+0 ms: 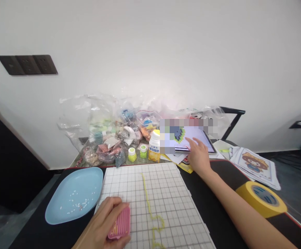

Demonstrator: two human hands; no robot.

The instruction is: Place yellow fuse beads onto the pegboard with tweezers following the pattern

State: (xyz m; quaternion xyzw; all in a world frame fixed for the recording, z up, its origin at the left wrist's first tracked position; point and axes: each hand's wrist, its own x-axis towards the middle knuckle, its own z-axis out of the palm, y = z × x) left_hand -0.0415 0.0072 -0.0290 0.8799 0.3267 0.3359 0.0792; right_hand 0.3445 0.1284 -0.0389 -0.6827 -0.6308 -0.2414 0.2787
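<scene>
My left hand [105,224] is closed around a small pink ribbed tray [121,223] with a few yellowish beads in its grooves. It rests over the lower left of a white gridded pegboard [181,207]. A thin outline of yellow-green beads [147,197] runs down the board and bends to the right lower down. My right hand [197,154] reaches to a tablet [202,140], fingers spread, with fingertips at the screen. On the screen shows a dark and green pixel pattern [179,135], partly blurred out.
A blue plate [59,204] with scattered white beads lies left. Behind the board stand two small bead jars [132,155], a yellow-capped bottle [154,148] and plastic bags of beads [109,148]. On the right are a yellow tape roll [249,197] and printed sheets [256,166].
</scene>
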